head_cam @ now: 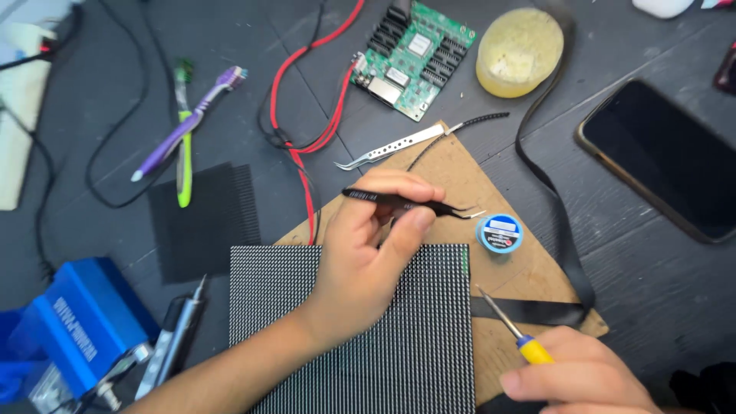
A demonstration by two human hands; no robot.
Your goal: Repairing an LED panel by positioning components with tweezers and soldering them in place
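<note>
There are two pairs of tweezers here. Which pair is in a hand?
The black tweezers, pinched in the left hand above the dotted grid panel. The silver tweezers lie untouched on the table beside the green circuit board.

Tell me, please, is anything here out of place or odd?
Two toothbrushes, one purple and one green, lie crossed among the electronics tools left of the green circuit board. Red and black wires lie tangled. Nothing looks spilled or broken.

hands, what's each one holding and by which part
The left hand pinches black tweezers near their middle, tips free. The right hand grips a soldering iron by its yellow handle.
</note>
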